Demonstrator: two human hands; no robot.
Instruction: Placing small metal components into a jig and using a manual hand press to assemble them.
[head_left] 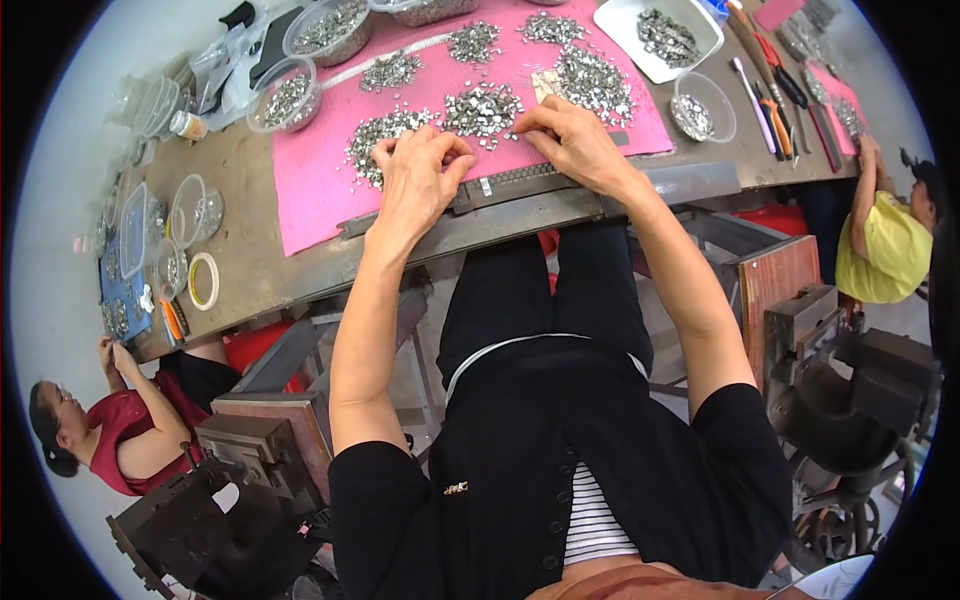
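Observation:
A pink mat [310, 195] lies on the bench with several heaps of small shiny metal pieces on it. My left hand [420, 175] rests at the near edge of the left heap [368, 140], its fingers bent and thumb and forefinger close together. My right hand [580, 145] pinches at the near right of the middle heap [482, 108], beside the right heap [598, 88]. Whatever either pinch holds is too small to make out. Between my hands, along the mat's near edge, lies a dark metal strip [525, 183] with a row of small marks or slots.
Clear tubs [290, 100] of metal pieces stand at the back left, a white tray [665, 40] and a round tub [703, 108] at the right. Pliers [775, 125] lie farther right, a tape roll [204, 281] at left. Co-workers sit on both sides.

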